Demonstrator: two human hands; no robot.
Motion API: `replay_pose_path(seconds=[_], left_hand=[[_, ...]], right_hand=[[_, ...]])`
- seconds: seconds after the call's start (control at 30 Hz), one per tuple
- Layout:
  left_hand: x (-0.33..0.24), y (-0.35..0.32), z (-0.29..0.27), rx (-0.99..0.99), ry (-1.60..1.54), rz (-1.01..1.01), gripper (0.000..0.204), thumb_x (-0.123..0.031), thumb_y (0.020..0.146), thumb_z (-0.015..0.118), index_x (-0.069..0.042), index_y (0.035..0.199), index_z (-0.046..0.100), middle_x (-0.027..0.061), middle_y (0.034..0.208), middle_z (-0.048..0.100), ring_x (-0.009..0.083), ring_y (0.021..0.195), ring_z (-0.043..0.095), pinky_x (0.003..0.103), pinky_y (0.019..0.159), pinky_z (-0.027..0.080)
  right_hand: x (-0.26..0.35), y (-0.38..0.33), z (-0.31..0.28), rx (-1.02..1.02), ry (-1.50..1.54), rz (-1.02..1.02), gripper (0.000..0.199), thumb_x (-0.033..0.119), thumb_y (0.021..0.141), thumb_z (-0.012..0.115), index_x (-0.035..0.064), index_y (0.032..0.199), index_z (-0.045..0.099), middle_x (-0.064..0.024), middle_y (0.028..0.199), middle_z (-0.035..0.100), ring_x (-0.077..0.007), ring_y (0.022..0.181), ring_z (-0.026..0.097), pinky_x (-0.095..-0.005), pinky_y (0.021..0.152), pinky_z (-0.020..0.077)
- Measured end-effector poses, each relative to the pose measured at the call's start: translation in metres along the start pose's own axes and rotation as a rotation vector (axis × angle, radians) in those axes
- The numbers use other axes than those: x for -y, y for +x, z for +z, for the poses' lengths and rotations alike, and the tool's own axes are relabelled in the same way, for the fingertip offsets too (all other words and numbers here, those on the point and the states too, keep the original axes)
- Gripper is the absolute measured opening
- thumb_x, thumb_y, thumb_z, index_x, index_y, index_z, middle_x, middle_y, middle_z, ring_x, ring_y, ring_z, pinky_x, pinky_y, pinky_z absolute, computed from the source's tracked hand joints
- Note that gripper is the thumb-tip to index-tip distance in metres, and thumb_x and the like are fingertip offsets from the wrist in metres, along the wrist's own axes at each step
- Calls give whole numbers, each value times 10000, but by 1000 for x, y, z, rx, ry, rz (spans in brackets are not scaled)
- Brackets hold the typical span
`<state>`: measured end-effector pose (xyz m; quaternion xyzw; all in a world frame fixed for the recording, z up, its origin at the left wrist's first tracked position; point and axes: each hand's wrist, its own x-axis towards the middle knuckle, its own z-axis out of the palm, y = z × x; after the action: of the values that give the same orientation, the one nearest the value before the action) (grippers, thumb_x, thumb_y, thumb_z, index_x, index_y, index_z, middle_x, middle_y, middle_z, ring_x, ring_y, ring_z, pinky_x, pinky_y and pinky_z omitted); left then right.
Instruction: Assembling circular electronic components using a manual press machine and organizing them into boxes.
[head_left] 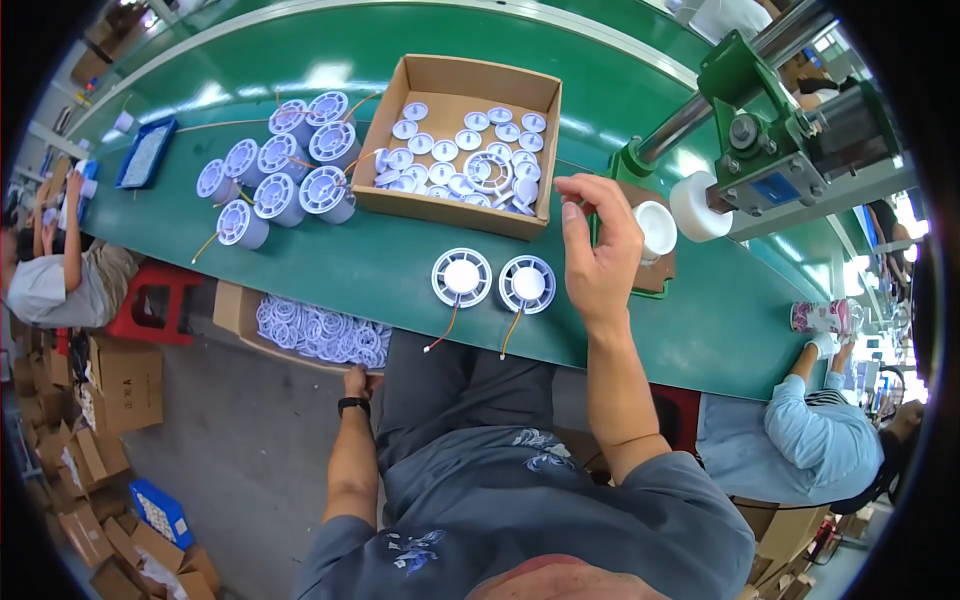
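Note:
Down at my left, my left hand [360,382] is closed at the near edge of a cardboard box of white plastic rings [325,332], its fingers partly hidden by the rim. My right hand [602,240] is raised above the green table, fingers curved and thumb apart, with nothing visible in it. It is between an open cardboard box [460,215] of small white discs and a green press [740,130]. A white round part [655,230] rests under the press's white head [700,207]. Two round white parts with wires, one [461,278] beside the other [527,284], lie in front of me.
Several white cylindrical units [280,198] with wires stand at the left of the table [380,275]. A blue tray [146,153] lies farther left. Other people sit at left [70,270] and right [815,440]. Cardboard boxes [125,385] are stacked on the floor.

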<state>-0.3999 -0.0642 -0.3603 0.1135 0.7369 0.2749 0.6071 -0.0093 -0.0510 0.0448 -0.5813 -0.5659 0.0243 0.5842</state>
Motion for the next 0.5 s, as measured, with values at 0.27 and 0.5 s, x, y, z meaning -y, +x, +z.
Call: replay_pose_path(seconds=[0.27,0.5], left_hand=[[20,-16,-15,115,118,71,401,-396,915,597,-46,718,598,67,567,553,174,440,527,286,400,395],[-10,-47,-9,-572,510,1195,453,-45,806,599,77,1234,512,243,1088,605,406,1041,561,443,947,434]], right_hand=[[2,37,12,336,-251,-260,207,-49,853,568,7,1025,668,-108,882,676,-202,784,632,-296,713,488],[116,-67,41,607,182,-437,161,-32,746,628,16,892,675,-111,805,641,-291,699,628,-373,656,528]])
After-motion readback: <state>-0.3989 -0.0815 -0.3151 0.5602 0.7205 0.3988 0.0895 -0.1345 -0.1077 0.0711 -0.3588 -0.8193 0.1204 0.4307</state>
